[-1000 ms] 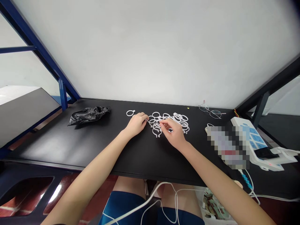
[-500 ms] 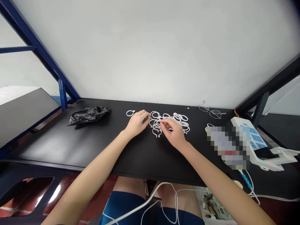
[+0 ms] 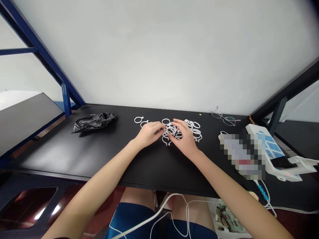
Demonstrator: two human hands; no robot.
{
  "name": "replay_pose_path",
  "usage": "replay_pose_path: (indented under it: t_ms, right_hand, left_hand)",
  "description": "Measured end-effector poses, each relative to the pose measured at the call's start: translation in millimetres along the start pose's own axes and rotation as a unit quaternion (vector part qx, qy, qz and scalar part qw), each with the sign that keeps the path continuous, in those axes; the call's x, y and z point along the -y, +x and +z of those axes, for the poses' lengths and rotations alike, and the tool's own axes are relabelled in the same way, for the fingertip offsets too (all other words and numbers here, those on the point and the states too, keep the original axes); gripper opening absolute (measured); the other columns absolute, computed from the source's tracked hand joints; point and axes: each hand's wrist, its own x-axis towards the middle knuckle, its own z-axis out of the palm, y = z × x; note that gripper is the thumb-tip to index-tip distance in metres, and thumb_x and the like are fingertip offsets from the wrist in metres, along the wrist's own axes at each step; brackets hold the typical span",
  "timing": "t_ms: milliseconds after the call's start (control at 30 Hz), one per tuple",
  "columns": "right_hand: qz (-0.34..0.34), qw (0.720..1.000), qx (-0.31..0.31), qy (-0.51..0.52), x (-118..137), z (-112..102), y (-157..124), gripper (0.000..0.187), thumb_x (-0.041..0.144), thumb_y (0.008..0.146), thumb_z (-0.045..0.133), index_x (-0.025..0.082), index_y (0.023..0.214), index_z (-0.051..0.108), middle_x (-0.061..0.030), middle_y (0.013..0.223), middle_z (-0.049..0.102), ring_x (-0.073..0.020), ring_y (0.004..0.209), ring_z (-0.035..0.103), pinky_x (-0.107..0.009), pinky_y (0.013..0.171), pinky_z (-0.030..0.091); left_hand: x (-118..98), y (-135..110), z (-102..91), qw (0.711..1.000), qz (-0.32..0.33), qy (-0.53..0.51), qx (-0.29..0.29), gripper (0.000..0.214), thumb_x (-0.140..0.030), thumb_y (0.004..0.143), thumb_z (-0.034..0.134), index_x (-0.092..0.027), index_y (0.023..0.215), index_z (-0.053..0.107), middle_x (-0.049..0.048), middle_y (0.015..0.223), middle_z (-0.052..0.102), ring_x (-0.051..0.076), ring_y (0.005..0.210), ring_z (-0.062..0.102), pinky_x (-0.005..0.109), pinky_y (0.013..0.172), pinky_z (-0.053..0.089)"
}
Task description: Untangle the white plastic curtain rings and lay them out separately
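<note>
Several white plastic rings with small knobs at their open ends lie in a tangled pile [image 3: 171, 131] on the black tabletop [image 3: 149, 166]. My left hand [image 3: 150, 133] is at the pile's left side, thumb and fingertips nearly together on the edge of a white ring. My right hand [image 3: 184, 137] hovers over the middle of the pile with thumb and fingers spread, the fingertips close to or touching the rings. Two rings lie apart to the left: a whole one [image 3: 139, 119] and another ring [image 3: 144, 123] partly hidden behind my left hand.
A crumpled black plastic bag [image 3: 96, 122] lies on the left. To the right are eyeglasses [image 3: 229, 120], a blurred-out phone [image 3: 243, 157] on a cable and a white power strip [image 3: 272, 149]. White cables [image 3: 159, 212] hang over my lap. A wall [image 3: 149, 59] rises behind the table.
My left hand has shifted slightly right toward the pile, uncovering a second separate ring. My right hand has gone from a pinch to spread fingers over the rings.
</note>
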Motion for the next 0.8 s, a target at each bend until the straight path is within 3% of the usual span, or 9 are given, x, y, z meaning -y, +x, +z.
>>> replay_pose_path:
  t_ms: [367, 800]
  right_hand:
    - [-0.018, 1.0, 0.012, -0.005, -3.6, 1.6, -0.4, 0.037, 0.021, 0.083, 0.065, 0.024, 0.119, 0.059, -0.0098, 0.122, 0.061, -0.0266, 0.117, 0.058, -0.048, 0.101, 0.049]
    - [-0.022, 0.999, 0.015, -0.041, -4.6, 0.4, 1.8, 0.031, 0.022, 0.082, 0.066, 0.025, 0.113, 0.065, -0.0068, 0.108, 0.07, -0.0284, 0.101, 0.062, -0.051, 0.093, 0.05]
  left_hand:
    - [-2.4, -2.7, 3.3, 1.0, -0.011, 0.009, -0.004, 0.016, -0.027, 0.095, 0.051, -0.019, 0.092, 0.065, 0.001, 0.083, 0.069, 0.006, 0.056, 0.056, 0.018, 0.058, 0.044]
    - [-7.7, -2.9, 2.3, 1.0, 0.001, -0.007, 0.002, 0.02, -0.028, 0.096, 0.048, -0.019, 0.094, 0.066, 0.0038, 0.088, 0.07, 0.008, 0.061, 0.06, 0.018, 0.057, 0.046]
